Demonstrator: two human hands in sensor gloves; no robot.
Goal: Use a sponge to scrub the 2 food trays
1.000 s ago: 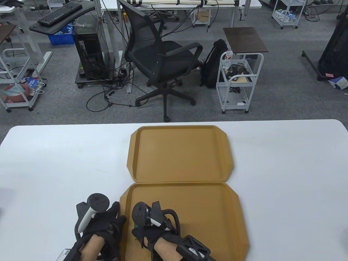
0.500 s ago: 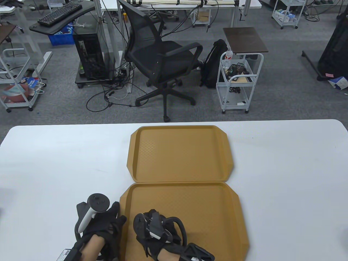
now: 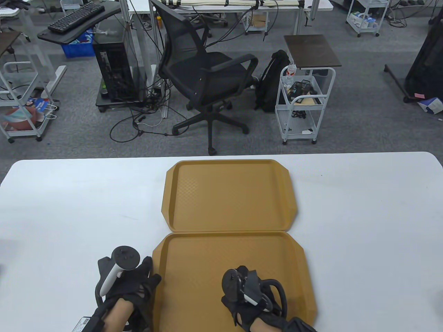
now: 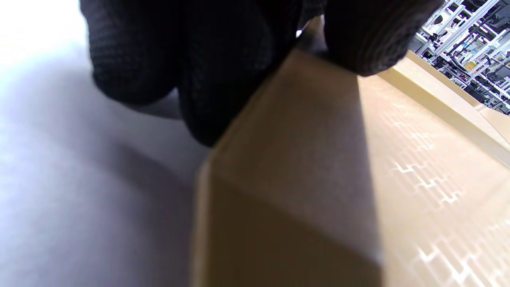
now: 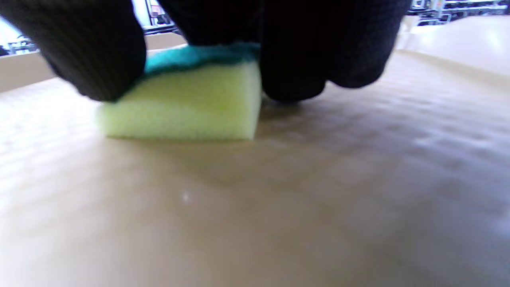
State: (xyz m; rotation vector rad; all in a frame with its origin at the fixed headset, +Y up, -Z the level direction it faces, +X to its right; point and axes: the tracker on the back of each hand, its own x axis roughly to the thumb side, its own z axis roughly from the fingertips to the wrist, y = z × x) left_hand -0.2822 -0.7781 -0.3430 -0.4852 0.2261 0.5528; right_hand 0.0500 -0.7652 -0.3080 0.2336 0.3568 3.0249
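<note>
Two tan food trays lie end to end on the white table: the far tray [image 3: 228, 193] and the near tray [image 3: 242, 252]. My right hand [image 3: 238, 294] is low on the near tray's floor, near its front middle. In the right wrist view its fingers [image 5: 303, 52] grip a yellow sponge [image 5: 187, 107] with a green top, flat on the tray floor [image 5: 279, 199]. The sponge is hidden under the hand in the table view. My left hand [image 3: 148, 276] holds the near tray's left rim [image 4: 310, 119], thumb [image 4: 370, 36] on top and fingers [image 4: 179, 67] outside it.
The white table [image 3: 363, 214] stretches wide on both sides of the trays. Beyond its far edge stand a black office chair [image 3: 207, 76] and a white cart [image 3: 304, 103] on grey carpet.
My right hand has slid with the sponge to the right along the near tray's front, from its left part to the middle. The left hand and both trays have stayed put.
</note>
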